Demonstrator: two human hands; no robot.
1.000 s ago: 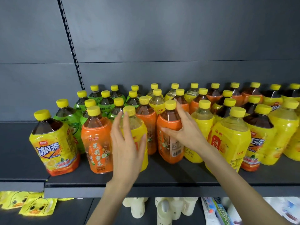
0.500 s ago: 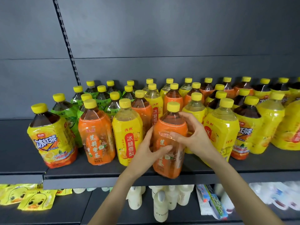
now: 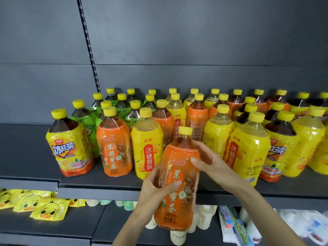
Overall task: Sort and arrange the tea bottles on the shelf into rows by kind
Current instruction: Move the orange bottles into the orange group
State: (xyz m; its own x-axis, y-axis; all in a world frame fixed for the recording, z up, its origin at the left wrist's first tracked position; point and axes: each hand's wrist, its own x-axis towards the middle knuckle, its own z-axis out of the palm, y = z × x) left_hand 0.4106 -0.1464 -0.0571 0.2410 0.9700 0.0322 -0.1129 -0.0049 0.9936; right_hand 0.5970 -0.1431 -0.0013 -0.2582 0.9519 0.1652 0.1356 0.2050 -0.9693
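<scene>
Head view puts us in front of a dark shelf (image 3: 106, 182) crowded with yellow-capped tea bottles, kinds still mixed along its front edge. One orange jasmine tea bottle (image 3: 177, 185) is off the shelf. It hangs in the air just in front of the front edge, near the middle, slightly tilted, with its base below the edge.

Both hands grasp it. The left hand (image 3: 156, 189) curls round its lower left side, thumb laid across the label. The right hand (image 3: 213, 163) wraps the shoulder from the right, thumb on the front. We take the double grip as an answer to a large, full and slippery bottle, and the label turned toward us as a way to read its kind.

Along the front edge, from the left end, stand:
- an iced black tea bottle (image 3: 70, 146)
- a matching orange bottle (image 3: 114, 150)
- a yellow pear bottle (image 3: 147, 148)

A gap follows, and then another yellow bottle (image 3: 219, 134). Green bottles (image 3: 85, 119) cluster at the back left, and more orange ones (image 3: 197, 114) stand behind the gap.

We judge the held bottle belongs in a row with its orange twin, so the yellow pear bottle between them is likely in the way. On the lower shelf lie duck-printed packets (image 3: 49, 209) and white bottles (image 3: 204, 217).
</scene>
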